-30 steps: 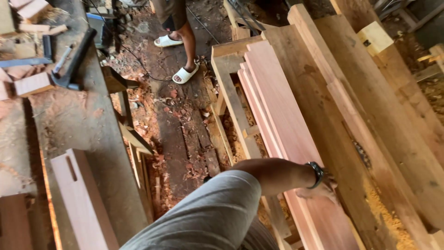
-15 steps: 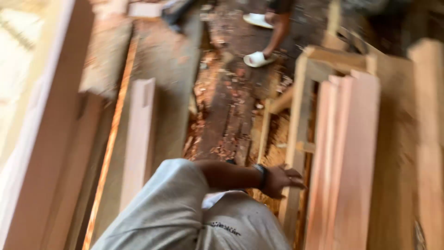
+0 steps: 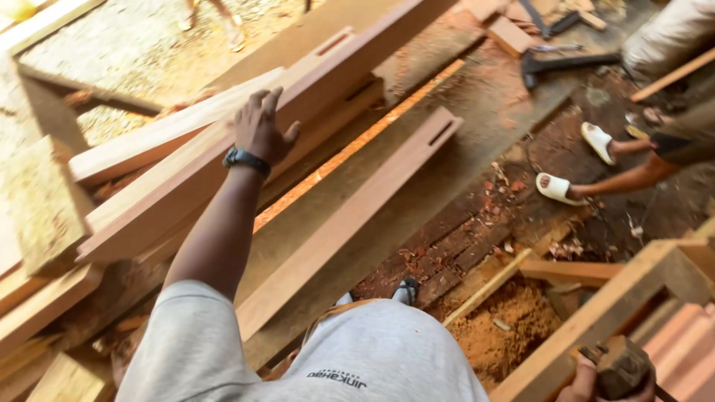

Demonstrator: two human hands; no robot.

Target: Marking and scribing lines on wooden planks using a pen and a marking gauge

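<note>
Left hand [image 3: 261,128]: outstretched on a straight arm, fingers spread wide, palm down over the long reddish plank [image 3: 246,152]; touching or just above it, cannot tell which; nothing clasped. Black wristwatch [image 3: 246,158] on the wrist.

Right hand [image 3: 607,376]: low at the frame's bottom right corner, closed round a dark wooden block [image 3: 620,365], held against the edge of a pale timber frame [image 3: 596,320]; fingers partly hidden by the block.

Long reddish plank: lying aslant atop a loose stack of planks [image 3: 97,223] at left, top face exposed and within arm's reach, likely why the palm goes to it flat rather than gripping an edge. Rectangular slot cut near its far end.

Second slotted plank [image 3: 350,223]: flat on the sawdust-covered counter [image 3: 447,171], apart from the stack, slot toward the far end.

Dark hand tool [image 3: 566,63]: on the counter's far end, among offcuts, well apart from both hands.

Sawdust heap [image 3: 506,327]: orange, on the floor below the timber frame.

Grey T-shirt [image 3: 357,357]: the person's own, filling the lower middle.

Another person: only lower legs and white sandals [image 3: 577,160] in view at right, on the littered floor, well apart from the plank.
</note>
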